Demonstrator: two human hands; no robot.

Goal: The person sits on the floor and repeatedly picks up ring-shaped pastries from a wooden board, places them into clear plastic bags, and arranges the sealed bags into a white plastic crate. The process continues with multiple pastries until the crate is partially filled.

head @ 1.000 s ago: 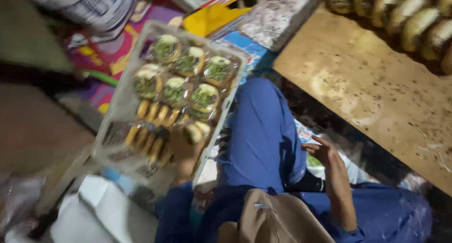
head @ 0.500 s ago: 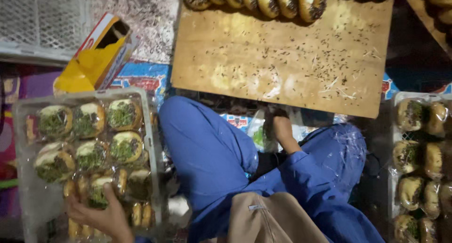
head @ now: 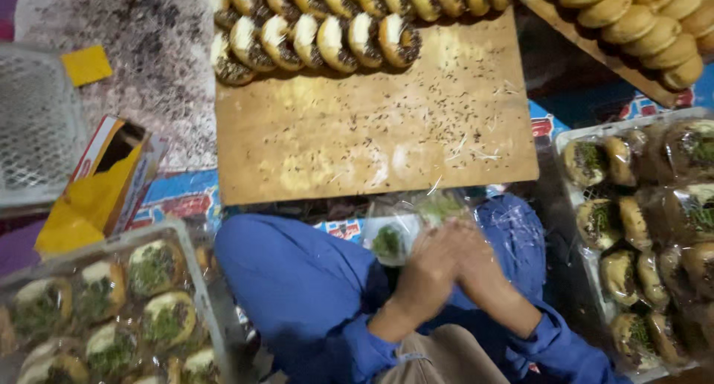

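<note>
Hands: left hand (head: pixel 422 276) and right hand (head: pixel 480 261) are pressed together over the lap, fingers closed on a clear bag (head: pixel 416 217) that holds a green-topped bun (head: pixel 387 241).
Change: half a second ago the left hand was down at the left tray (head: pixel 111 243) and the right lay alone by the knee; now both have come together in the middle, and the view has swung so the board sits straight ahead.
Grip: both hands clamp the plastic from below; blur makes it impossible to tell which fingers pinch it.
Bag: it lies just past the fingertips, between the knees and the near edge of the board (head: pixel 372 131), crinkled and partly see-through.
Legs: blue trousers (head: pixel 297 280) fill the lower middle, crossed under the hands.
Board: wooden, strewn with dark crumbs, with a row of iced buns (head: pixel 320 38) along its far edge.
Left: the tray of green-topped buns is cut off by the frame edge; a yellow box (head: pixel 97 191) lies open beside it.
Right: bagged buns (head: pixel 639 235) sit in a second tray (head: pixel 632 121), their wrapping hiding detail.
Far right: plain buns (head: pixel 639 20) on another board, cut off at the top.
</note>
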